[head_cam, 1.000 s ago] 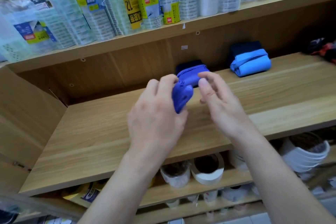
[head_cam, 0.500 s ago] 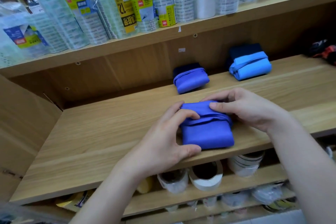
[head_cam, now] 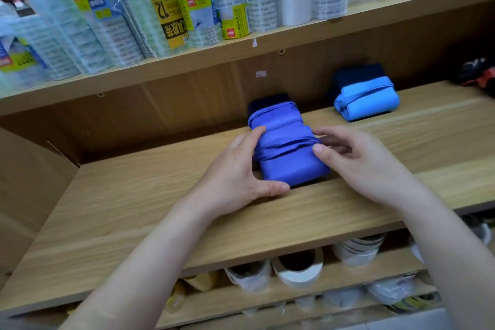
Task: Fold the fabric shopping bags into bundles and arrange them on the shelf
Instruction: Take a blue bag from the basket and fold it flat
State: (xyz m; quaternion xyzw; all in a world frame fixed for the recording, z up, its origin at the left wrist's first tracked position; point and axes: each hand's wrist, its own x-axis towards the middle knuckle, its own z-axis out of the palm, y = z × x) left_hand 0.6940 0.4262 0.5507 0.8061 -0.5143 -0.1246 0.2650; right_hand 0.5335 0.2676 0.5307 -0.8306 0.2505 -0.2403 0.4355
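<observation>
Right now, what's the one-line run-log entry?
object: folded violet-blue fabric bag bundle | location: light wooden shelf board | left hand: grips bundle | right hand: pinches bundle

Stationery shop: shelved packaged tape rolls (head_cam: 198, 11).

The front bundle (head_cam: 290, 162), a violet-blue block wrapped crosswise by its straps, lies flat on the shelf (head_cam: 134, 209), gripped at its sides by the left hand (head_cam: 235, 177) and right hand (head_cam: 361, 163). Its far end touches a second violet bundle (head_cam: 276, 118). A sky-blue bundle (head_cam: 368, 103) lies apart to the right, near the back.
</observation>
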